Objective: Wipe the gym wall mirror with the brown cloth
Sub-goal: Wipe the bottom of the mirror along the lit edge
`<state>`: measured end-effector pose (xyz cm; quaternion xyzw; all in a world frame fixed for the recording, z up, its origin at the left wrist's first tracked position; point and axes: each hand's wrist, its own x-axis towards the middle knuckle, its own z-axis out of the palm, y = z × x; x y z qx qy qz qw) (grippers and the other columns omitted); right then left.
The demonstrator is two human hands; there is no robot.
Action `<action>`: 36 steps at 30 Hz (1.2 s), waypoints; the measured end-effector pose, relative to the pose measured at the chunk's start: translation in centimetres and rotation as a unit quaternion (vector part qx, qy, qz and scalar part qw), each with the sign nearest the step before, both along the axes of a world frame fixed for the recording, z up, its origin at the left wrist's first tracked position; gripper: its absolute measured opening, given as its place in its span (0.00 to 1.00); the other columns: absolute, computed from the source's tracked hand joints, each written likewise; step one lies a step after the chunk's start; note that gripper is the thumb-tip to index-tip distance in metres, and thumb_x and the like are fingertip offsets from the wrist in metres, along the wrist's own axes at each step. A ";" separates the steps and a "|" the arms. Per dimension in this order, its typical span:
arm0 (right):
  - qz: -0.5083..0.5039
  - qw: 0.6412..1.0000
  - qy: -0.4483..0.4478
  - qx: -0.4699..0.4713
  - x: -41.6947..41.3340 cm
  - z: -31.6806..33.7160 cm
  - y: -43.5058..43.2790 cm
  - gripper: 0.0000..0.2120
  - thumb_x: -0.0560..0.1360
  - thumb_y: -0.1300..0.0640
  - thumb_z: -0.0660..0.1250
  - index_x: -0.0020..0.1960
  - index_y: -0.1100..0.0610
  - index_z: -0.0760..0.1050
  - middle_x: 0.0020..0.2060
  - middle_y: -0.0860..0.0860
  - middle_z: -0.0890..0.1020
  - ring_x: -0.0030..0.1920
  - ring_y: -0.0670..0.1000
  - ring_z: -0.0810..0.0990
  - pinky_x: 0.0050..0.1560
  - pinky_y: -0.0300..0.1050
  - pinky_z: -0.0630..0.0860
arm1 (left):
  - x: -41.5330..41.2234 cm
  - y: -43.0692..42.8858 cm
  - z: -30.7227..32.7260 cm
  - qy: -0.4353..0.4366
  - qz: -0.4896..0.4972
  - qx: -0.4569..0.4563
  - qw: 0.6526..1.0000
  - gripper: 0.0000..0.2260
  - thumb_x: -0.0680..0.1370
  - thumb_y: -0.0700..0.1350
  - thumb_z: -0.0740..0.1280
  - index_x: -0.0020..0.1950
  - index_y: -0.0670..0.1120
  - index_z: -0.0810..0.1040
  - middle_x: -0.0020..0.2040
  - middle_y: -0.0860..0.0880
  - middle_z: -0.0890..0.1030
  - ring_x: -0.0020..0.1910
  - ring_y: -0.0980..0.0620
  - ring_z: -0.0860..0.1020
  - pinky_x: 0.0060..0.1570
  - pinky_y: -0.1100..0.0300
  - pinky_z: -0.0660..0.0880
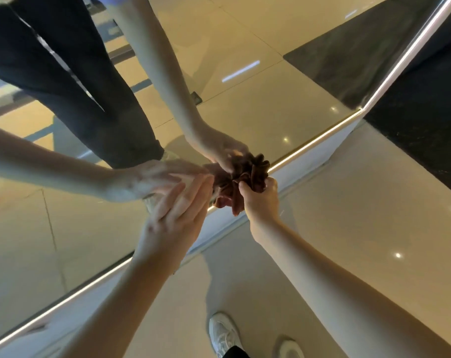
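Cloth, brown, bunched tight in curled grip of right hand, sits low at mirror bottom edge, glass spreading ahead and up-left; left hand straight-fingered, empty, just beside it.

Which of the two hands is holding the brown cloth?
The right hand: its fingers are curled round the bunched brown cloth by the lower edge of the mirror. The left hand beside it has straight fingers and holds nothing.

Glossy beige floor tiles reflect ceiling spotlights. Lit LED strip tops white skirting. Dark speckled stone panel at right.
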<state>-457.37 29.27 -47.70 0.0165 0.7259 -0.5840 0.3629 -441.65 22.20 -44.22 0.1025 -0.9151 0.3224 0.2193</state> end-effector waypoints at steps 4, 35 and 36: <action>-0.047 0.999 -0.021 -0.017 0.1 0.6 -0.4 0.10 0.80 0.61 0.64 0.58 0.53 0.66 0.53 0.51 0.79 0.42 0.43 0.76 0.33 0.33 0.69 | 2.9 1.4 0.3 0.057 0.056 0.056 0.995 0.17 0.84 0.35 0.54 0.68 0.39 0.75 0.70 0.44 0.74 0.66 0.46 0.71 0.64 0.50 0.68; 0.012 0.974 -0.225 -0.022 11.3 2.8 -2.0 0.16 0.79 0.63 0.68 0.65 0.59 0.70 0.55 0.56 0.81 0.49 0.53 0.83 0.52 0.48 0.81 | 13.4 5.5 -2.3 0.186 0.315 0.277 0.888 0.26 0.74 0.32 0.70 0.72 0.36 0.70 0.69 0.39 0.69 0.66 0.38 0.70 0.64 0.36 0.71; 0.017 0.975 -0.221 -0.018 11.6 2.8 -1.9 0.16 0.78 0.63 0.69 0.64 0.59 0.70 0.55 0.57 0.81 0.50 0.54 0.83 0.50 0.47 0.81 | 13.3 6.1 -2.1 0.212 0.346 0.344 0.847 0.24 0.75 0.34 0.70 0.70 0.37 0.72 0.66 0.39 0.72 0.63 0.38 0.72 0.61 0.38 0.74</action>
